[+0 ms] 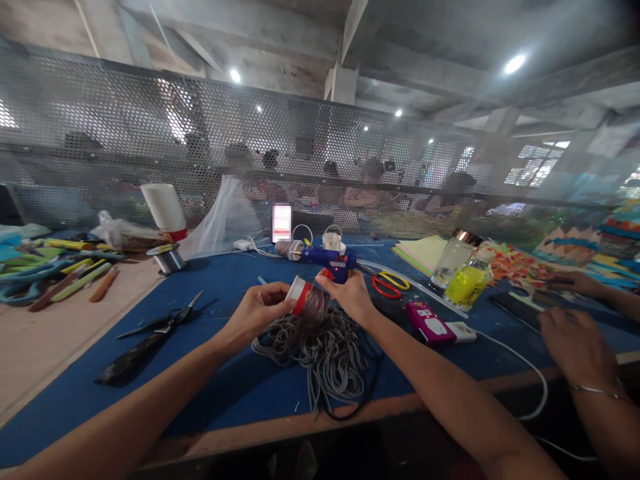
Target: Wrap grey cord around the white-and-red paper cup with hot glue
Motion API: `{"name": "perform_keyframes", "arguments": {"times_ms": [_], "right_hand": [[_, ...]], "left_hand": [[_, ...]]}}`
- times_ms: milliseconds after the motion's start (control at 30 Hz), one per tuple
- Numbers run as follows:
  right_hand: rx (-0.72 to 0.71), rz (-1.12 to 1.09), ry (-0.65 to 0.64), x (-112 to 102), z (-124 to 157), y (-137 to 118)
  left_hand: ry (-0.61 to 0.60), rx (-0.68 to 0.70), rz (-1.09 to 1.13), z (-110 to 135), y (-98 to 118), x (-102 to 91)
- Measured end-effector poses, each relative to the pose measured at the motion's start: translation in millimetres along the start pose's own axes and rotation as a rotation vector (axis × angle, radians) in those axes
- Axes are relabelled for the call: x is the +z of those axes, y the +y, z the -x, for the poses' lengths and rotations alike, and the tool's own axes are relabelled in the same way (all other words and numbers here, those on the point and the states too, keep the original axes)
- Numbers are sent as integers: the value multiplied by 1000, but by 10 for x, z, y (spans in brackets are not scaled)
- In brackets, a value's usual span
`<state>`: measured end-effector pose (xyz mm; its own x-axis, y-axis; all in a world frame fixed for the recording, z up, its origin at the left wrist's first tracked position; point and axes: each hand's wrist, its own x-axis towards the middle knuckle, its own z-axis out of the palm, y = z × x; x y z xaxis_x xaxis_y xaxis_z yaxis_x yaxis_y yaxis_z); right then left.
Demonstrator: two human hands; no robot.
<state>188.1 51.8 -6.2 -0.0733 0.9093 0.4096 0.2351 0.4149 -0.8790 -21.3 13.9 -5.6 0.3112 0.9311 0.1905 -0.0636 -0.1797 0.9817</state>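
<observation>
My left hand [257,309] is closed around a paper cup [301,295] with a red band, partly wrapped in grey cord. My right hand [350,295] pinches the other side of the cup, pressing the cord against it. Below both hands a loose pile of grey cord [327,353] lies on the blue mat [210,373]. A blue glue gun [333,260] stands just behind my right hand.
Black scissors [160,325] lie to the left, red-handled scissors [387,281] and a pink phone [429,323] to the right. A stack of paper cups [164,210], a glass [453,260] and a yellow bottle [467,283] stand further back. Another person's hands [575,340] work at the right.
</observation>
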Motion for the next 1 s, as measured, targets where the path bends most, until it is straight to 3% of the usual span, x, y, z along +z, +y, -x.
{"name": "perform_keyframes", "arguments": {"times_ms": [1000], "right_hand": [[15,64,-44,9,-24,48]], "left_hand": [[-15,-1,10,0,2,16]]}}
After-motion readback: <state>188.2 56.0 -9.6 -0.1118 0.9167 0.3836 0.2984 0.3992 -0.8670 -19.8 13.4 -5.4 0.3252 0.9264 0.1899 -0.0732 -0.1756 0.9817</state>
